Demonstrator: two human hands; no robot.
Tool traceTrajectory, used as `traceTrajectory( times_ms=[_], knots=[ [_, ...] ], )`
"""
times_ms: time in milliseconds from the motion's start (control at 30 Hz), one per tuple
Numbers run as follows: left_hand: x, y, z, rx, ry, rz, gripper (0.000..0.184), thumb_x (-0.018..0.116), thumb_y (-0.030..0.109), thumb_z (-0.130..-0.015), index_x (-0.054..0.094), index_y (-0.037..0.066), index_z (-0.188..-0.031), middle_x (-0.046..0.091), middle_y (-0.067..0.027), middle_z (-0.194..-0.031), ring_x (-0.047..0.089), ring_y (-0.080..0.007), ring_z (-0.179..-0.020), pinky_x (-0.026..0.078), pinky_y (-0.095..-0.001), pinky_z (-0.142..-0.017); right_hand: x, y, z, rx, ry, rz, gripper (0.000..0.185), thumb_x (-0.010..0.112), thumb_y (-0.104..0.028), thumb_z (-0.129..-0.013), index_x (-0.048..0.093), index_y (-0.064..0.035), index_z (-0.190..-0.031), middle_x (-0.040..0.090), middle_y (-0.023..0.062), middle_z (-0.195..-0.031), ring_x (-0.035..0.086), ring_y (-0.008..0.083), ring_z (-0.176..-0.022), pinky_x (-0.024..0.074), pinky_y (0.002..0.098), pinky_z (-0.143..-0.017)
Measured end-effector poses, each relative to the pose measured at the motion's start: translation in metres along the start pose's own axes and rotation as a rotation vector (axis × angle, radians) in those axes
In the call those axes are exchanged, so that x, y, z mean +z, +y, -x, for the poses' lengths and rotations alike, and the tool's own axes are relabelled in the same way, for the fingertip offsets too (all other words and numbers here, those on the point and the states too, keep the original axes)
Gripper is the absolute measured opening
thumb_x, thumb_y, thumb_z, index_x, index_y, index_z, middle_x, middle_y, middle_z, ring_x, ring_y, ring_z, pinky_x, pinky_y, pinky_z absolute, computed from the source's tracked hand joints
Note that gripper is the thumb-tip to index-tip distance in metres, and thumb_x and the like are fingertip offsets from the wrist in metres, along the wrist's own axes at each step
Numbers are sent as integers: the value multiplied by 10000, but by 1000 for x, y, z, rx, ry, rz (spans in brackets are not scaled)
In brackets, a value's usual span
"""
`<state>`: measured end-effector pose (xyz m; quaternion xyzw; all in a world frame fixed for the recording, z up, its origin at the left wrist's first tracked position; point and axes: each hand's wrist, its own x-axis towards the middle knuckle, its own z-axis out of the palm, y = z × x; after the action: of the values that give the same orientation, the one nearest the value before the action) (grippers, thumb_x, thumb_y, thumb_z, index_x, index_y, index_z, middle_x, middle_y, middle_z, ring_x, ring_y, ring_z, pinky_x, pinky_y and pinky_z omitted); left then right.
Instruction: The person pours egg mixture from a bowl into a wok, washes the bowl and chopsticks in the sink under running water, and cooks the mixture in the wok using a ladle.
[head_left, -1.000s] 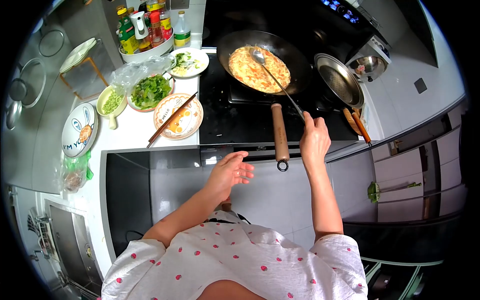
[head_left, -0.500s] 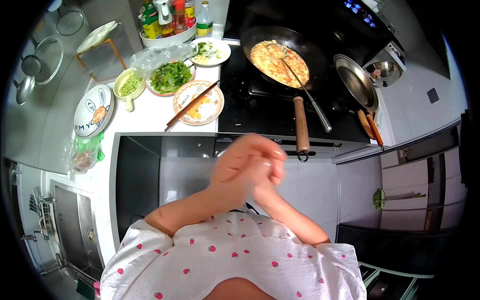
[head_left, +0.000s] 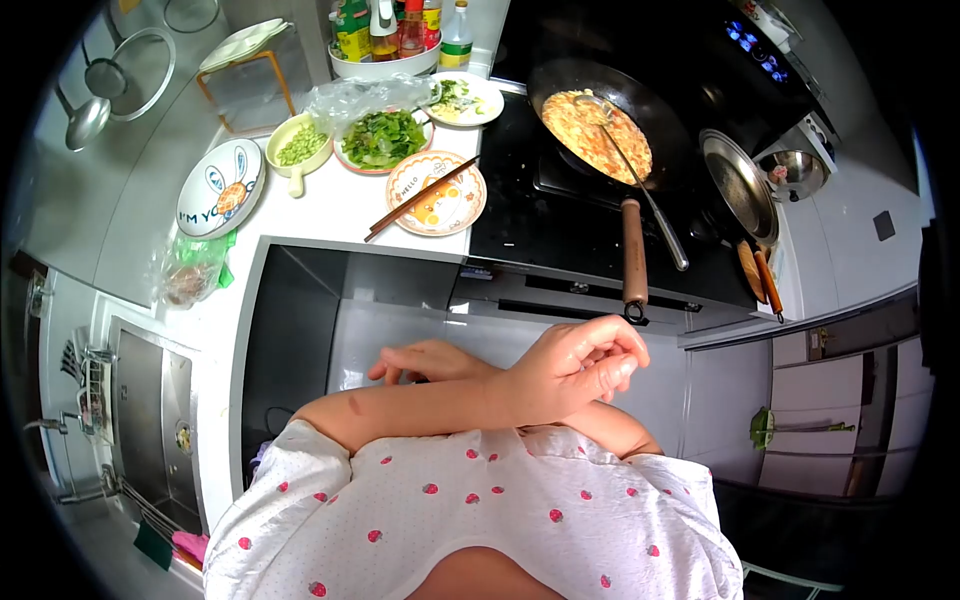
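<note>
Wok, head view: on black cooktop, holding egg-like food; steel ladle leans over its rim. Short of the wok, arms cross: left hand empty, loosely curled, near its wooden handle; right hand empty, half-open.

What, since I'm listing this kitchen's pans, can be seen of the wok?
The wok is round and dark, metal by its look, with curved sides and one brownish, wood-like handle ending in a dark ring. It sits upright on the black stove, handle toward the person. Orange-yellow food covers its bottom; a metal ladle, head in the food, crosses its rim. Its underside is hidden.
</note>
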<state>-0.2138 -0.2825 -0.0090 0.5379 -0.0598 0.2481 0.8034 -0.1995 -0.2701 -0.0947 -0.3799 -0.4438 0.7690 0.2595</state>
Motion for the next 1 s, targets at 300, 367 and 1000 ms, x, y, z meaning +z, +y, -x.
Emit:
traceTrajectory(
  times_ms=[300, 367, 1000],
  knots=[
    [2, 0, -3, -92, -106, 10, 143, 474, 115, -911, 517, -3, -979, 543, -41, -861, 530, -77, -726, 446, -218, -640, 4, -12, 16, 27, 68, 50, 518, 352, -453, -933, 610, -13, -843, 557, 111, -1101, 473, 153, -866, 380, 274, -814],
    [4, -2, -4, -86, -113, 18, 135, 477, 108, -908, 517, -2, -976, 543, -42, -871, 532, -79, -732, 447, -220, -644, 1, -4, 13, 54, 88, -31, 507, 361, -448, -933, 611, -10, -886, 562, 103, -1073, 481, 142, -858, 391, 267, -796],
    [3, -3, -9, -81, -97, 21, 147, 464, 116, -913, 508, -1, -989, 548, -38, -805, 537, -86, -715, 447, -223, -642, 9, -22, 19, 189, 192, 101, 412, 388, -407, -928, 600, -89, -1080, 591, 12, -976, 529, 87, -914, 409, 219, -804]
  ],
)
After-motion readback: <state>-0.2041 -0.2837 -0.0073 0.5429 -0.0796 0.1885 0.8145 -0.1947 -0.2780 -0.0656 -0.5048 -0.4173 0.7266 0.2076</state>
